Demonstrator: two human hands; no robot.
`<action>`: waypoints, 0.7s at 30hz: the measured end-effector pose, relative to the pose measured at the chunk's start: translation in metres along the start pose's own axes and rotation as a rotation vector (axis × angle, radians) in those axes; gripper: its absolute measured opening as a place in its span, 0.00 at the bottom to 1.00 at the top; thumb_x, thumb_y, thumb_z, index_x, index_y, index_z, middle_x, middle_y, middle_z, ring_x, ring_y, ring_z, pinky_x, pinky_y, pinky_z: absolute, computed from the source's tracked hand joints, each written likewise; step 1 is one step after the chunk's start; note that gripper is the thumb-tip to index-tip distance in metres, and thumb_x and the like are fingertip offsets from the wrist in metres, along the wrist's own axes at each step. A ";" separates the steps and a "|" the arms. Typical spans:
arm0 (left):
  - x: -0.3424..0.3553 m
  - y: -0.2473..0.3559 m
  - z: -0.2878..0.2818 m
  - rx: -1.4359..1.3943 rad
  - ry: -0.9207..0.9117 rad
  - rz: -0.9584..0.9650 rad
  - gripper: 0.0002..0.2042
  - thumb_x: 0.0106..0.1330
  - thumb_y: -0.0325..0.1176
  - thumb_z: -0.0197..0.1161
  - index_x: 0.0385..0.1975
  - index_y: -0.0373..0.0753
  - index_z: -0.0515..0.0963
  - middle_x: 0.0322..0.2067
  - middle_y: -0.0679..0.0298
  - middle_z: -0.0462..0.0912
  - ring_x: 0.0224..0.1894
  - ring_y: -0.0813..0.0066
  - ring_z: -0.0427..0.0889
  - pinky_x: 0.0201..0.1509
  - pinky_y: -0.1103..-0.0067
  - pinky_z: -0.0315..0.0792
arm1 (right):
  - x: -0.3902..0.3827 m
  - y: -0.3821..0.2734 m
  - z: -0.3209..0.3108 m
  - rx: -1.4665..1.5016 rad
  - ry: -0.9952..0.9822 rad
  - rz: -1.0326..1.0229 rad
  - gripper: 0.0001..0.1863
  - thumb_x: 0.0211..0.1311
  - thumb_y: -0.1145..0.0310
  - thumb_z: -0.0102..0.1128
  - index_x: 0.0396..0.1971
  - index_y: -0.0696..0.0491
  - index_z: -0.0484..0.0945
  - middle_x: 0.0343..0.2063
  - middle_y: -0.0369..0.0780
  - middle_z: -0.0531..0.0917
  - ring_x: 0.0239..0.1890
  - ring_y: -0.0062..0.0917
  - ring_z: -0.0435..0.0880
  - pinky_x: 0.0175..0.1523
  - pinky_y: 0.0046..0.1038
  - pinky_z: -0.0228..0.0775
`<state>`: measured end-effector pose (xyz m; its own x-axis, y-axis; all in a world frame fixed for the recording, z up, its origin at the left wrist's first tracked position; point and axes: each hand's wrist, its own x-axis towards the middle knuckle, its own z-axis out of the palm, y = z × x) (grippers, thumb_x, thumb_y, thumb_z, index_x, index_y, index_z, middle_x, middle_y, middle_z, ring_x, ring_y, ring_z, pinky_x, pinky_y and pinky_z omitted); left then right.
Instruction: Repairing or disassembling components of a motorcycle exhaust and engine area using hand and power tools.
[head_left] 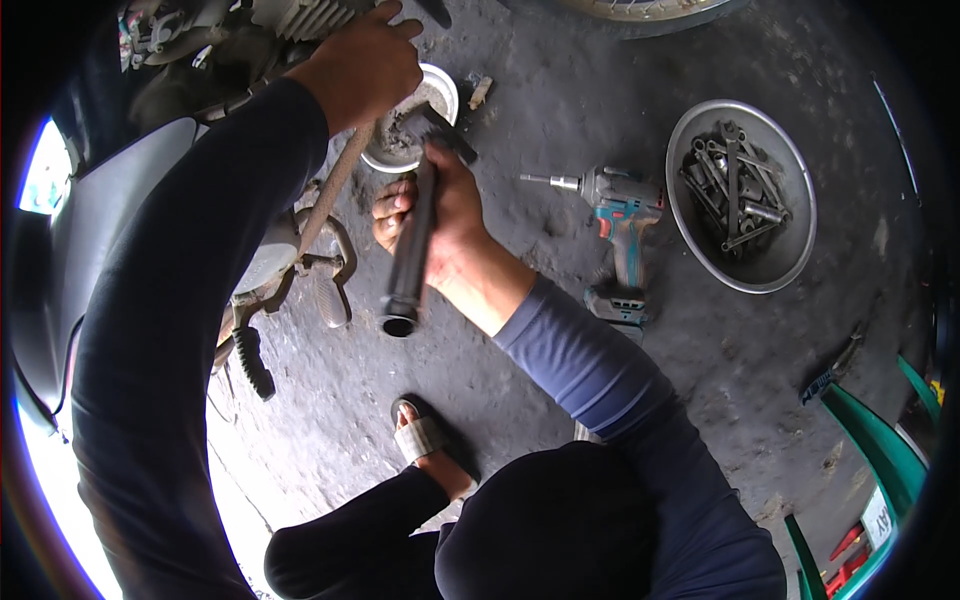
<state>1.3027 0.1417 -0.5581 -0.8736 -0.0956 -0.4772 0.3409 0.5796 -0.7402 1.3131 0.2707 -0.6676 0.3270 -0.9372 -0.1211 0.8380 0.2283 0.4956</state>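
Our right hand is clenched around a dark hammer, high up near its head, in the upper middle of the frame. The tubular handle slants down from our fist, its open end facing us; the tool is slightly blurred. The hammer head overlaps our view of a white bowl, which has grey, dirty matter inside. Our left hand sits above and left of it, back upward, beside a motorbike at the left; its fingers are partly bent, and we cannot tell whether they grasp anything. A rusty bar runs down from under that hand toward a ribbed footpeg.

Right of centre, we see a teal and black power driver lying on the rough grey ground. Just beside it, at upper right, a metal basin holds wrenches and sockets. Part of a wheel shows at the top edge.
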 end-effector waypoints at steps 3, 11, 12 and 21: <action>-0.001 0.003 0.002 -0.097 -0.051 0.025 0.05 0.51 0.33 0.61 0.17 0.50 0.82 0.26 0.77 0.80 0.50 0.78 0.73 0.57 0.76 0.61 | -0.007 0.020 0.010 -0.043 0.305 -0.277 0.25 0.56 0.45 0.56 0.13 0.48 0.66 0.11 0.31 0.70 0.13 0.19 0.71 0.20 0.19 0.65; 0.004 0.004 -0.002 -0.059 -0.032 0.020 0.05 0.50 0.32 0.60 0.17 0.48 0.82 0.25 0.75 0.80 0.50 0.77 0.73 0.57 0.76 0.62 | -0.006 -0.001 -0.003 -0.054 0.119 -0.068 0.23 0.56 0.44 0.55 0.18 0.47 0.64 0.12 0.32 0.69 0.15 0.22 0.70 0.20 0.24 0.62; 0.002 0.000 -0.004 -0.062 -0.035 0.022 0.05 0.50 0.32 0.60 0.17 0.48 0.82 0.25 0.75 0.80 0.50 0.77 0.73 0.57 0.76 0.62 | -0.009 -0.013 -0.007 -0.034 -0.037 0.103 0.23 0.56 0.44 0.55 0.18 0.47 0.64 0.12 0.32 0.69 0.15 0.22 0.71 0.21 0.25 0.62; 0.001 0.003 0.007 -0.118 0.062 0.010 0.04 0.49 0.33 0.61 0.16 0.49 0.81 0.24 0.76 0.80 0.46 0.78 0.73 0.54 0.77 0.63 | -0.073 0.012 -0.128 -0.921 0.719 0.016 0.19 0.62 0.54 0.56 0.27 0.56 0.68 0.16 0.40 0.74 0.17 0.27 0.77 0.24 0.34 0.72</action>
<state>1.3048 0.1378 -0.5638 -0.8913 -0.0412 -0.4515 0.3098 0.6717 -0.6729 1.3553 0.3755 -0.7634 0.2652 -0.6351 -0.7255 0.7355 0.6198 -0.2737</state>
